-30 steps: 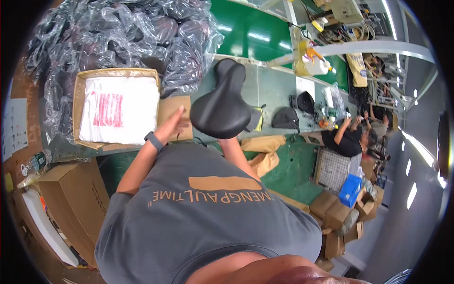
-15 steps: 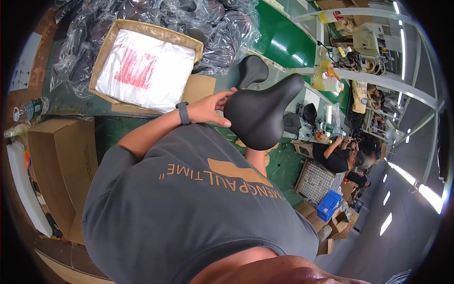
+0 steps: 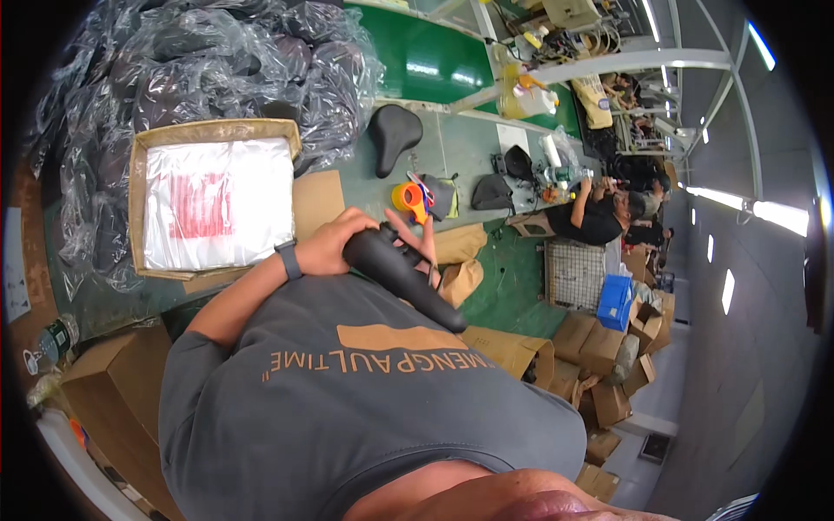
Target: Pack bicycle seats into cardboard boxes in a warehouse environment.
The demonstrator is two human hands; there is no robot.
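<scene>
A black bicycle saddle (image 3: 404,278) is held in front of my shirt, tipped so that its side and part of its underside show. My left hand (image 3: 334,241), with a dark band on the wrist, is closed round its wide rear end. On the far side of the saddle is my right hand (image 3: 423,243), its fingers partly hidden and set against the underside. A second black saddle (image 3: 395,135) lies on the green worktable (image 3: 443,143) beyond my hands. Close to my right fingertips, an orange tape dispenser (image 3: 407,198) rests on the table.
A cardboard box (image 3: 282,132) lined with white plastic stands on the left, before a heap of plastic-wrapped saddles (image 3: 234,69). At right are dark saddle parts (image 3: 493,193), a wire crate (image 3: 575,273), a blue bin (image 3: 615,300) and stacked cartons (image 3: 599,343). A co-worker (image 3: 591,213) sits farther off.
The held saddle has come nearer my body and turned from its top face to its side. My right hand, hidden behind it before, now shows. The view has shifted, bringing the tape dispenser into sight.
</scene>
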